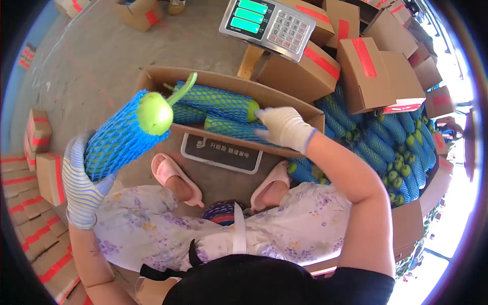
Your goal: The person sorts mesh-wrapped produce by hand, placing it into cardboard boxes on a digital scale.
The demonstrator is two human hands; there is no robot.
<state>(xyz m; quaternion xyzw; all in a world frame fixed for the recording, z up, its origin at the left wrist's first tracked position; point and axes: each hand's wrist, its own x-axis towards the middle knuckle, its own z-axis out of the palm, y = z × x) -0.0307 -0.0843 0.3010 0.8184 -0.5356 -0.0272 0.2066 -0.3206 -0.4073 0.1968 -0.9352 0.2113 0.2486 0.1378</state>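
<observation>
A long green gourd in a blue foam net sleeve is in my left hand, which wears a striped glove. The gourd's bare pale-green end and curved stem point up and right, over the left end of a long open cardboard box. Inside that box lie several more netted gourds, among them an upper one and a lower one. My right hand, in a whitish glove, reaches over the box's near wall with fingers apart, fingertips right at the ends of these gourds.
The box sits on a weighing scale platform, its lit display behind. Netted gourds are heaped at right, with taped cartons above them. More cartons are stacked at left. My pink slippers flank the platform.
</observation>
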